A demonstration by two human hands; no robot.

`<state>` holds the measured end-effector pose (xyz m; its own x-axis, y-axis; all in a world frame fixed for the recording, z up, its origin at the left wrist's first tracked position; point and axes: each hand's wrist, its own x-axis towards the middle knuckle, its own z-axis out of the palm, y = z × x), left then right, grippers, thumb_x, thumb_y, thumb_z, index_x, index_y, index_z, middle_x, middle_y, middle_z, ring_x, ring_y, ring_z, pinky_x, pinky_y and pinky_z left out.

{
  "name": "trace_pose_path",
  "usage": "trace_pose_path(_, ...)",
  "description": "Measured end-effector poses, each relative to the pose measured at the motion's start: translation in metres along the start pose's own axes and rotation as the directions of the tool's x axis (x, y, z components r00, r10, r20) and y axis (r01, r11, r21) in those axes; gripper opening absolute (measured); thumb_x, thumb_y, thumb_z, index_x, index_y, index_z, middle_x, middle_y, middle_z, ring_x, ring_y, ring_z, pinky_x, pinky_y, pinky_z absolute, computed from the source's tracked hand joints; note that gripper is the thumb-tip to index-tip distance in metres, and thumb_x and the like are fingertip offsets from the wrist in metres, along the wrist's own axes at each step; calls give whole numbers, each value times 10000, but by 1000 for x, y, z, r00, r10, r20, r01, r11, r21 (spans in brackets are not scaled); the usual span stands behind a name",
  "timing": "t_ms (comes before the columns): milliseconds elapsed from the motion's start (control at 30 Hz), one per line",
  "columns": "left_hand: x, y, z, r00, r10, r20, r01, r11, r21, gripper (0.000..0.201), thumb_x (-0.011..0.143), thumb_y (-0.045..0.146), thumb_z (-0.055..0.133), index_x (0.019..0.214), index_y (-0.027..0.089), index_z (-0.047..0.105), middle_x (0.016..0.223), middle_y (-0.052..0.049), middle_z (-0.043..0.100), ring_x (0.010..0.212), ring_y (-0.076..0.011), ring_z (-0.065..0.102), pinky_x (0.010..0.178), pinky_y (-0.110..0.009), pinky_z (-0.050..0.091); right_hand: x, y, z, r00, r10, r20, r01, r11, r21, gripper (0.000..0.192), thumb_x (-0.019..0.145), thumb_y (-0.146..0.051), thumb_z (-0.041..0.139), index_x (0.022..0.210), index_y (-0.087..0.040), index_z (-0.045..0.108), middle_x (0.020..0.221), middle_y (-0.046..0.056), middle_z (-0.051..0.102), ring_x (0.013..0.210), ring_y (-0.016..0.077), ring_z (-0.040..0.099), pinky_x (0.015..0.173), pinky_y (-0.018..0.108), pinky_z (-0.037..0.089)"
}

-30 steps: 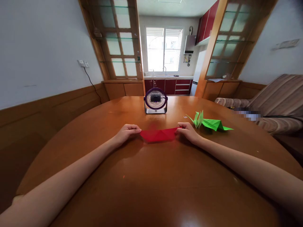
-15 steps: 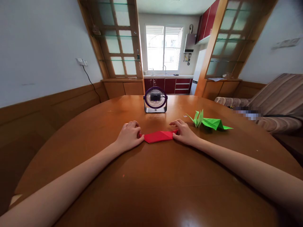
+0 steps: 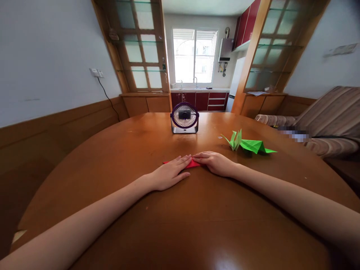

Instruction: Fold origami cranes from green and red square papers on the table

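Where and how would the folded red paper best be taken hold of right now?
Probably by its left tip, pinched thinly from the left: that point sticks out past the left hand, while it and the right hand cover much of the red paper. Lying low on the table, it suits a pinch.

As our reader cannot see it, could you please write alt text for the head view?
A person's left hand and right hand touch folded red paper on a wooden table, with a fan beyond and folded green paper to the right.
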<state>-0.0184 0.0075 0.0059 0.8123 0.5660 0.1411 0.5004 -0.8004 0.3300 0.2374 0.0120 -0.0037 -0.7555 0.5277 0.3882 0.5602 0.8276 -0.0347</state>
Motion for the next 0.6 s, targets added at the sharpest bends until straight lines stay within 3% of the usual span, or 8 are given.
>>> trace_pose_path(200, 2, -1, -2, 998, 31, 46, -32, 999, 12, 674, 949, 532, 405, 1498, 165, 271, 1554, -119, 225, 1448, -237, 202, 1191, -398, 147, 0, 1, 0, 1000, -20, 19, 21, 997, -71, 469, 863, -39, 442, 1290, -165, 590, 1284, 129, 614, 1152, 235, 603, 996, 430, 487)
trace_pose_path(433, 3, -1, -4, 997, 42, 71, -44, 999, 30, 667, 943, 552, 406, 1482, 170, 316, 1553, -117, 237, 1446, -252, 208, 1185, -388, 154, -1, -3, -1, 998, -46, -43, 40, 989, -143, 372, 902, -90, 422, 1163, -168, 675, 1112, 132, 679, 983, 230, 646, 875, 415, 531)
trace_pose_path(600, 3, 3, -7, 985, -2, 175, -20, 992, 124, 775, 945, 616, 302, 1513, 99, 193, 1576, -140, 124, 1468, -255, 100, 1194, -395, 84, -3, -2, -1, 994, -94, -61, 84, 986, -144, 352, 886, -90, 437, 1125, -154, 687, 1040, 131, 684, 896, 212, 651, 816, 370, 550)
